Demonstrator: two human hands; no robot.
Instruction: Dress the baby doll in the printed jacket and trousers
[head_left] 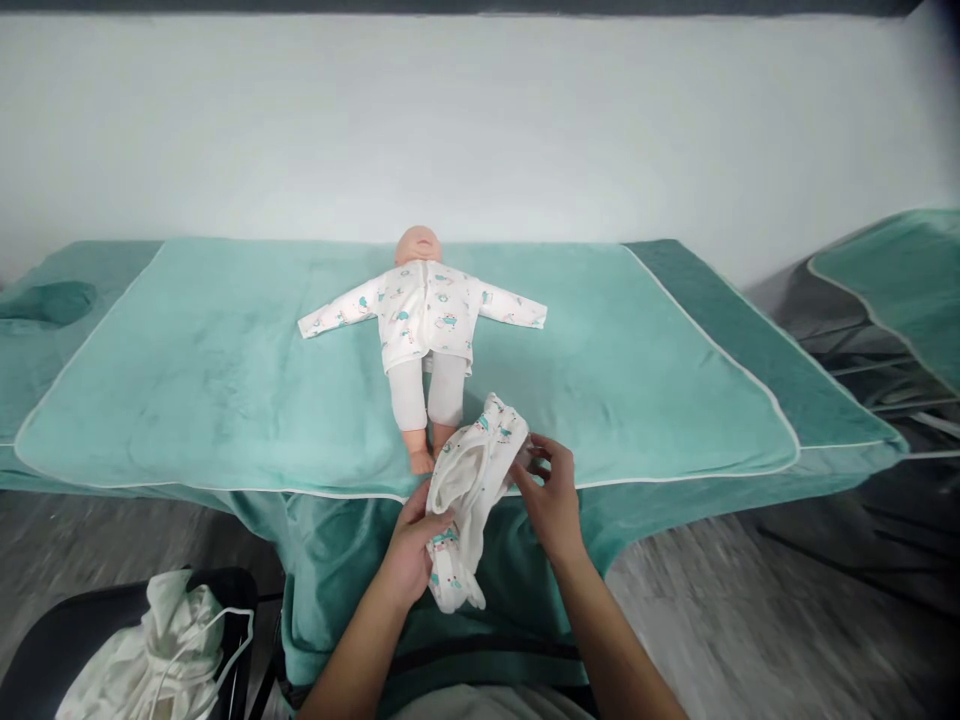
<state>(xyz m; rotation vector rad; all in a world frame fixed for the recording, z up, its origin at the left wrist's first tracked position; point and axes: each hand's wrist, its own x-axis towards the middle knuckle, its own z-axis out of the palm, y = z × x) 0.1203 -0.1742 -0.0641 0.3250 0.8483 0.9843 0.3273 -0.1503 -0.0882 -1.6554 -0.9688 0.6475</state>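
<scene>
A baby doll [423, 340] lies on its back on the table, its feet towards me. It wears a white printed jacket with the sleeves spread out, and white leggings. Just beyond the table's near edge, beside the doll's feet, I hold up a bunched white printed baby garment [489, 455] that looks like pants, its opening facing up. My left hand [411, 548] grips its lower left edge, thumb on top. On the upper right edge, the fingers of my right hand [553, 492] are pinched; some fingertips are hidden behind the cloth.
A green velvet cover [225, 360] with white piping lies over the massage table. At lower left, a cream drawstring bag [169, 655] rests on a black chair [71, 625]. Another green-covered table [911, 290] stands at right. A white wall [480, 120] runs behind.
</scene>
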